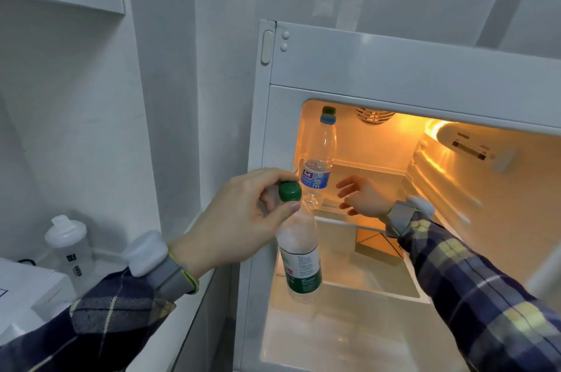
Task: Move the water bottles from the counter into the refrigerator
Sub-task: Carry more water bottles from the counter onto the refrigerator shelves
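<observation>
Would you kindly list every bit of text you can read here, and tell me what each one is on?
"PURE": blue label of the bottle on the fridge shelf.
Green-label bottle held by the left hand: print too small.
White shaker bottle: dark markings blurred.
Fridge control panel: unreadable.

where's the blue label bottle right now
The blue-label bottle stands upright on the fridge's upper shelf, far left, just left of the right hand.

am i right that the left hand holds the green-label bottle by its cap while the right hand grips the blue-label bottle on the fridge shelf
Not quite. The head view shows the right hand open beside the blue-label bottle, not gripping it. The rest stands: the left hand holds the green-label bottle by its cap.
</observation>
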A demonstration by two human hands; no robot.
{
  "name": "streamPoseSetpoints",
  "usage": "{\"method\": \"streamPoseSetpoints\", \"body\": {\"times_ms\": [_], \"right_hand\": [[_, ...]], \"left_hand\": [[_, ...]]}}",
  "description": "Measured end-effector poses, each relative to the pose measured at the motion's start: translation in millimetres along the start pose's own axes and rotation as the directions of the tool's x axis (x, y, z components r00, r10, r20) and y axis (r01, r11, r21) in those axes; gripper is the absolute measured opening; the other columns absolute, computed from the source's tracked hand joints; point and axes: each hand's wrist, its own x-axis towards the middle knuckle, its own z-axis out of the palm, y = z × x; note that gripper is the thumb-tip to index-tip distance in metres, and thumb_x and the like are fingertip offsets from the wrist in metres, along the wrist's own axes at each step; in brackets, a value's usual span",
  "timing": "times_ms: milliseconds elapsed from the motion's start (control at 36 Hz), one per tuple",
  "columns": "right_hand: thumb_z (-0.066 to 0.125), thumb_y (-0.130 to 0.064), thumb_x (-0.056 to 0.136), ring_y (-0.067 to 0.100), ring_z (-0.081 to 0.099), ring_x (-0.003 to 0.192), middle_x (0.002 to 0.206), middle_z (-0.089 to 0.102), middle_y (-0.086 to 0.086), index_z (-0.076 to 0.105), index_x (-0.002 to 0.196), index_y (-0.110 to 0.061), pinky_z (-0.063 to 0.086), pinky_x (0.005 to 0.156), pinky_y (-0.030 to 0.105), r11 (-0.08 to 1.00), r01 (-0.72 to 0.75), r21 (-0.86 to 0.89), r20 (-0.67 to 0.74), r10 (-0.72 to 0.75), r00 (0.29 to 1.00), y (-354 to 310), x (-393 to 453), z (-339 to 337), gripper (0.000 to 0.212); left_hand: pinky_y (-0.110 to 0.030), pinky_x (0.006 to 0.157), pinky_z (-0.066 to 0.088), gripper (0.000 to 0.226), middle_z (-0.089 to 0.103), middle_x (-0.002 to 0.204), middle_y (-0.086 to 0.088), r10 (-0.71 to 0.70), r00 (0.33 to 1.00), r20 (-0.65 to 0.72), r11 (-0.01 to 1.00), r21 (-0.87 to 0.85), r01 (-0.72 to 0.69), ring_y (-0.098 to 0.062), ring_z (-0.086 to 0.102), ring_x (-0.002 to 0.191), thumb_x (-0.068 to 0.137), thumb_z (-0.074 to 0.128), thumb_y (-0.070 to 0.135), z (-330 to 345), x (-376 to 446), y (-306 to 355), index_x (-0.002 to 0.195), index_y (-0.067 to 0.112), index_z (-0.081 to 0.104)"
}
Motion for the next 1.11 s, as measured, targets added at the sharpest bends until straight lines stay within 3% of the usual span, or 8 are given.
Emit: {"method": "streamPoseSetpoints", "body": {"times_ms": [139,278,417,500,611,722,945,1111], "right_hand": [[0.055,0.019,0.08,0.007,0.069,0.088,0.107,0.071,-0.01,0.067,0.105,-0.031,0.054,0.081,0.031,0.963,0.192,-0.189,0.419,-0.098,0.903,-16.5,-57.1,-5.0,0.057],[0.073,0.004,0.077,0.019,0.064,0.117,0.122,0.07,-0.008,0.064,0.12,-0.037,0.049,0.107,0.042,0.927,0.289,-0.239,0.527,-0.126,0.84,-29.6,-94.2,-10.9,0.06],[0.087,-0.019,0.078,0.009,0.064,0.115,0.122,0.07,-0.008,0.062,0.128,-0.027,0.049,0.1,0.023,0.949,0.259,-0.179,0.415,-0.165,0.895,-27.8,-108.0,-19.5,0.056],[0.088,-0.028,0.077,0.013,0.063,0.112,0.119,0.07,-0.008,0.064,0.122,-0.03,0.049,0.104,0.033,0.954,0.259,-0.149,0.265,-0.214,0.94,-18.6,-98.1,-26.1,0.052],[0.086,-0.05,0.069,0.015,0.064,0.108,0.118,0.069,-0.008,0.062,0.124,-0.03,0.052,0.102,0.046,0.981,0.194,0.01,-0.106,-0.192,0.976,-0.2,-70.9,-33.2,0.063],[0.081,-0.044,0.08,0.017,0.059,0.105,0.12,0.061,-0.002,0.055,0.136,-0.02,0.045,0.086,0.033,0.988,0.131,0.077,-0.341,-0.097,0.935,-1.1,-45.9,-32.7,0.066],[0.076,-0.033,0.088,0.03,0.058,0.121,0.134,0.059,0.007,0.043,0.142,-0.015,0.048,0.077,0.031,0.982,0.108,0.155,-0.395,-0.039,0.918,5.5,21.4,-21.4,0.066],[0.071,-0.031,0.092,0.034,0.057,0.125,0.137,0.059,0.011,0.043,0.141,-0.013,0.049,0.1,0.043,0.99,0.104,0.098,-0.387,-0.059,0.92,-0.9,70.1,-12.3,0.059]], "left_hand": [[-0.016,0.07,0.046,0.028,0.059,0.088,0.028,0.048,0.999,0.001,0.998,-0.027,-0.048,-0.005,0.06,0.071,0.094,0.073,0.03,9.7,17.0,13.3,0.116,0.041,0.061],[-0.019,0.072,0.046,0.028,0.062,0.106,0.023,0.103,0.995,-0.014,0.995,-0.01,-0.103,-0.007,0.063,0.081,0.096,0.069,0.031,17.7,33.2,24.1,0.123,0.033,0.062],[-0.033,0.076,0.057,0.036,0.063,0.118,0.016,0.203,0.979,0.019,0.979,-0.002,-0.203,-0.009,0.065,0.086,0.095,0.072,0.034,24.0,43.1,31.1,0.129,0.03,0.062],[-0.034,0.077,0.057,0.042,0.06,0.129,0.011,0.323,0.942,-0.087,0.944,0.102,-0.314,-0.008,0.064,0.097,0.091,0.077,0.036,14.3,47.8,36.1,0.13,0.026,0.064],[-0.045,0.101,0.044,0.051,0.054,0.144,-0.006,0.493,0.813,-0.311,0.854,0.351,-0.383,-0.029,0.056,0.121,0.08,0.082,0.029,-10.7,61.2,41.9,0.128,0.015,0.068],[-0.06,0.122,0.02,0.098,0.018,0.17,-0.014,0.433,0.874,-0.22,0.794,0.552,-0.255,-0.035,0.016,0.157,0.076,0.072,0.047,-22.2,80.2,30.4,0.159,0.014,0.034],[-0.067,0.123,0.013,0.112,0.0,0.172,-0.018,0.414,0.896,-0.163,0.712,0.671,-0.207,-0.04,-0.004,0.159,0.074,0.071,0.037,-10.0,88.1,17.9,0.164,0.01,0.011],[-0.068,0.121,0.017,0.109,0.003,0.171,-0.02,0.445,0.878,-0.175,0.698,0.683,-0.217,-0.041,-0.003,0.159,0.075,0.07,0.033,-7.7,92.4,10.9,0.163,0.008,0.012]]}}
